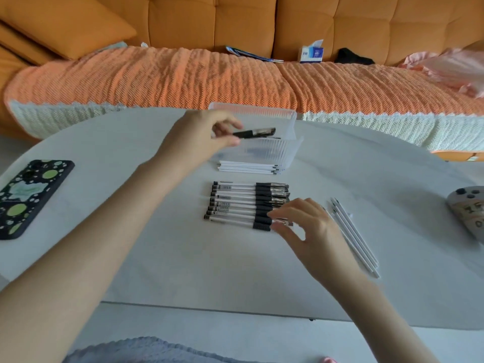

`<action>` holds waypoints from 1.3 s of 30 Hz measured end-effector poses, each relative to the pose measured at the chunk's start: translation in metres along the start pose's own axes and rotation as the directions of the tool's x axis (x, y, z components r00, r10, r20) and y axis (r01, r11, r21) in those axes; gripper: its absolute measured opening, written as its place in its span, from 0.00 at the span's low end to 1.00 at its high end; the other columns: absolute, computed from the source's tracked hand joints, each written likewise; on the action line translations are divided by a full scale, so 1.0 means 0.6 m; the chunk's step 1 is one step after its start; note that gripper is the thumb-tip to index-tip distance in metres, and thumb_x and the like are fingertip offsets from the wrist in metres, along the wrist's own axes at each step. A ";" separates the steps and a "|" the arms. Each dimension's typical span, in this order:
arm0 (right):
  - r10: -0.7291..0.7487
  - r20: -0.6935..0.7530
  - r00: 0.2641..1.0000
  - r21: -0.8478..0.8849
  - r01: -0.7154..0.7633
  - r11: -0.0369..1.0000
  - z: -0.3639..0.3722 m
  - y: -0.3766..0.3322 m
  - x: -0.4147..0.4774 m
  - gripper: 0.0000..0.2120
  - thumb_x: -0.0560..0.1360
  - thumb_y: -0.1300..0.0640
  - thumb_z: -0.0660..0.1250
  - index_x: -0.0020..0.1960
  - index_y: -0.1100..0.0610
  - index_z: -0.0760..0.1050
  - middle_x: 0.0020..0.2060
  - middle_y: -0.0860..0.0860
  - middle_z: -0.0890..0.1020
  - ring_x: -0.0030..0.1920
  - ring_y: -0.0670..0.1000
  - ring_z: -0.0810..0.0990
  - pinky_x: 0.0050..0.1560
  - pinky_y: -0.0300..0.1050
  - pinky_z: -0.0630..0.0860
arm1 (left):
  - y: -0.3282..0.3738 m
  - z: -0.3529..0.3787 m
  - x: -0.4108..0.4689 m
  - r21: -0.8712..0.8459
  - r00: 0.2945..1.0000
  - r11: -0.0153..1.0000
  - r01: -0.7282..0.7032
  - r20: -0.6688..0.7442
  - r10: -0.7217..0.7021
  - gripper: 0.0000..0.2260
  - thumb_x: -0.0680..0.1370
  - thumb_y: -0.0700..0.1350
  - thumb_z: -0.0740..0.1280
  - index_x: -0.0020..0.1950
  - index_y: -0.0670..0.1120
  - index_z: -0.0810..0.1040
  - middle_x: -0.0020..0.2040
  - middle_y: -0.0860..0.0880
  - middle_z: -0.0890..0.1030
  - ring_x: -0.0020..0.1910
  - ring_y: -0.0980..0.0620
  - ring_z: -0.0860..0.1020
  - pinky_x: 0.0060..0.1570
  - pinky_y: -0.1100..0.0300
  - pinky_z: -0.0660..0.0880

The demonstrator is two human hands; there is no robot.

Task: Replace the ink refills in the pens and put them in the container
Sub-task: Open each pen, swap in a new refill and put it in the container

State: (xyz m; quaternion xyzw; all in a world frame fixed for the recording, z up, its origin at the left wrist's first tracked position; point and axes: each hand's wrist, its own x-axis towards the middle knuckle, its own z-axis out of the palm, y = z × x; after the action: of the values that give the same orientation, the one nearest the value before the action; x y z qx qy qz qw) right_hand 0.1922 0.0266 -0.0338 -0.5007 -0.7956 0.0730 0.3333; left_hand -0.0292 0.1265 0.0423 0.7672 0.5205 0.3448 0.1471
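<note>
1. Pen (pixel 254 133) is sitting in the left hand (pixel 201 134), pinched between thumb and fingertips, hanging above the near-left part of the bin (pixel 288 150). Its long axis is running left-right, dark end pointing right, roughly along the bin's length. It looks assembled; blur is hiding detail.
2. Bin is clear ribbed plastic at the far middle of the table (pixel 157 258). Something dark is lying inside; too faint through the wall to count.
3. Key relation: pen is directly over the bin mouth and already parallel to it, so the drop should need only a lower-and-release, no turning. Left hand is the nearer one; the right is well apart from the bin.
4. Right hand (pixel 311 226) is hovering over the near-right end of the pen row (pixel 248 204), fingers curled and touching the nearest pen's tip end. Cannot tell whether it is gripping or just resting on it.
5. Row pens are all lying left-right, side by side, grips to the right; judging these are the ones not yet done.
6. A stack of white refills (pixel 248 167) is lying just in front of the bin, also left-right. A few loose refills (pixel 353 237) are lying diagonally right of the right hand; new or spent, cannot tell.
7. Phone (pixel 28 197) is at the far left edge, clear of everything.
</note>
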 end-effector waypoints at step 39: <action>0.036 0.079 0.996 0.069 -0.041 0.997 0.006 -0.004 0.007 0.02 0.71 0.54 0.67 0.43 0.50 0.78 0.37 0.39 0.75 0.40 0.41 0.71 0.41 0.35 0.69 | 0.080 0.054 -0.120 -0.182 0.954 0.983 0.009 0.296 0.046 0.10 0.74 0.49 0.70 0.55 0.55 0.79 0.52 0.62 0.81 0.53 0.67 0.76 0.56 0.71 0.69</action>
State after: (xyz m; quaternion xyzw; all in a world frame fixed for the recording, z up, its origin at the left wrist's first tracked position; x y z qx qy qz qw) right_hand 0.1871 0.0295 -0.0335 -0.5007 -0.7951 0.1269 0.3179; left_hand 0.0105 0.0460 0.0200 0.7989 0.4513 0.2719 0.2900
